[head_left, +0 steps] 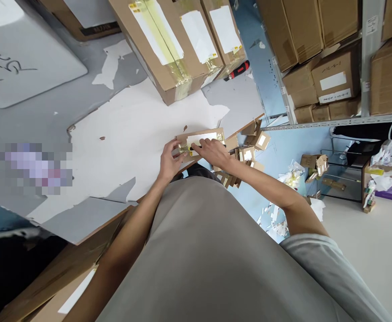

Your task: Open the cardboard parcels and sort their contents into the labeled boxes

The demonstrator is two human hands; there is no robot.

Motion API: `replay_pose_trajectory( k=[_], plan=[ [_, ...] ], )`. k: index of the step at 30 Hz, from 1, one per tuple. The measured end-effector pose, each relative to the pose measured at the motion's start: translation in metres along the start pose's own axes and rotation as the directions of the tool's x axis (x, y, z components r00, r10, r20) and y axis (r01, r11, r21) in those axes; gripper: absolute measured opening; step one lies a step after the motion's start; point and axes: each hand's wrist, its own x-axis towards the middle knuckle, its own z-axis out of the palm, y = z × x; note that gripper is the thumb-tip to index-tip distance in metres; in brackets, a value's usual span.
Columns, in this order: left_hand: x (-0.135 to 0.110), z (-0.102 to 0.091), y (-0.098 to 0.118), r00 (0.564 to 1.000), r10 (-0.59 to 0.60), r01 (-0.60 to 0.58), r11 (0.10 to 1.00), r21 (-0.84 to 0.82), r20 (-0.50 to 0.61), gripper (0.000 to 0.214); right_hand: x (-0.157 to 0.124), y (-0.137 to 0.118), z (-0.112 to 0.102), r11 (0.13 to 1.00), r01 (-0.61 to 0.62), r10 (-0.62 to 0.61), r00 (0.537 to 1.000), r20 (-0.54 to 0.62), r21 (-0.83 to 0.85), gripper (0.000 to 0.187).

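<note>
A small flat cardboard box with a white label and clear tape lies at the near edge of the table. My left hand grips its left end, thumb and fingers closed at the taped edge. Over the label, my right hand is closed around a slim dark tool. The tool's tip points at the tape by my left fingers; most of it is hidden under the palm, so I cannot tell its exact kind.
Large taped cartons stand at the table's back, with a red-and-black utility knife beside them. Torn white sheeting covers the tabletop. Opened boxes and paper scraps lie on the floor. Shelves with cartons rise at right.
</note>
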Motion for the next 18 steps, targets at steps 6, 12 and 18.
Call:
replay_pose_trajectory(
  k=[6,12,18],
  plan=[
    [-0.002,-0.001,0.004,1.000,0.006,-0.006,1.000,0.020,-0.017,0.046,-0.017,0.030,0.015,0.996,-0.093,0.094,0.995,0.042,-0.013,0.047],
    [0.001,0.001,0.005,0.999,-0.029,0.030,0.999,0.041,-0.042,0.049,-0.049,0.095,0.044,0.973,-0.227,0.229,0.972,0.052,-0.046,0.046],
    [0.002,0.004,0.006,0.993,-0.084,0.089,0.994,0.056,-0.082,0.051,-0.059,0.126,0.062,0.983,-0.181,0.182,0.983,0.034,-0.008,0.054]
  ],
)
